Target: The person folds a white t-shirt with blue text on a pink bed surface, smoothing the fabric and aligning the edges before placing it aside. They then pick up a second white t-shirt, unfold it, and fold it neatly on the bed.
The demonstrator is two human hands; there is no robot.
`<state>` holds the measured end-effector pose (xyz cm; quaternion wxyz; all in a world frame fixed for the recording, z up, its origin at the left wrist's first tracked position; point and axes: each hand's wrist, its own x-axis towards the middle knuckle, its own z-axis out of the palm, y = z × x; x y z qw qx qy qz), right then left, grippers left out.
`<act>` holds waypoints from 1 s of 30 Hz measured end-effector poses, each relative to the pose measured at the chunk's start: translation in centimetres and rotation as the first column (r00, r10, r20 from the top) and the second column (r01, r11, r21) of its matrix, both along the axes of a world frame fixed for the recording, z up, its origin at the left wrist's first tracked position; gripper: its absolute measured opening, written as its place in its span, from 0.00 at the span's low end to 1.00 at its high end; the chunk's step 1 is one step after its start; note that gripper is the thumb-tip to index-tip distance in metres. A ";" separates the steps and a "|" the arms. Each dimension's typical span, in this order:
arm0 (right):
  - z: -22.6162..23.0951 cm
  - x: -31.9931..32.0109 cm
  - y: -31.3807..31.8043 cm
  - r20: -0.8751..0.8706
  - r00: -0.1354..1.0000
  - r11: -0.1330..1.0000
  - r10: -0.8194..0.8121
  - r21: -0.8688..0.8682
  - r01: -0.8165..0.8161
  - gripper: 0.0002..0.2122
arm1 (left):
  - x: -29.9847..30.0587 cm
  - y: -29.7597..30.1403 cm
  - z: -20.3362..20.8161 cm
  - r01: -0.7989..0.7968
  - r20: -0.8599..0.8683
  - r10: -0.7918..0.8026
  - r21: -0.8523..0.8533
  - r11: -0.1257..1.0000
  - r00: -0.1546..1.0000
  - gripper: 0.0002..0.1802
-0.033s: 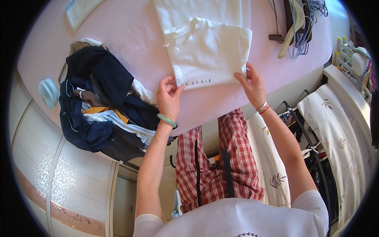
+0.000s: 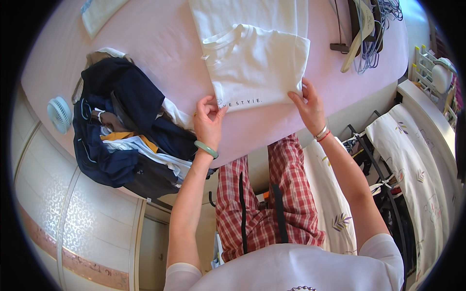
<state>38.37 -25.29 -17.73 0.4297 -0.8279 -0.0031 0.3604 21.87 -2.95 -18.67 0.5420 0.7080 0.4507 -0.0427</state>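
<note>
A white T-shirt lies folded on the pink bed cover, its collar away from me and a line of dark print along its near edge. My left hand pinches the near left corner, thumb and fingers closed on the cloth beside the print. At the near right corner my right hand grips the same shirt between thumb and fingers. Under the folded shirt and reaching beyond it lies more white cloth, whose far end is cut off by the view.
A heap of dark and light clothes lies to the left, next to a small pale fan. Hangers are piled at the far right of the bed. A patterned cloth cover hangs over a rack at the right.
The shirt's collar edge has settled slightly nearer to me and lies flatter. Both hands keep their hold, almost unmoved.
</note>
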 end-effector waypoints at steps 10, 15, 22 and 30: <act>4.3 2.2 6.2 0.509 0.477 0.687 0.716 -0.391 -0.613 0.34 | 6.8 -0.2 1.1 0.538 -0.062 -0.669 0.650 0.537 0.741 0.31; -2.2 5.1 7.1 0.523 0.344 0.609 0.780 -0.508 -0.609 0.35 | 10.5 2.0 -3.6 0.579 -0.185 -0.677 0.700 0.418 0.712 0.35; -4.2 6.6 4.9 0.534 0.384 0.643 0.754 -0.478 -0.598 0.31 | 9.2 3.6 -5.5 0.561 -0.158 -0.699 0.727 0.395 0.697 0.36; -0.3 6.7 -1.3 0.446 0.060 0.377 0.893 -0.668 -0.641 0.32 | 1.5 7.2 -3.1 0.616 -0.217 -0.726 0.710 0.342 0.653 0.34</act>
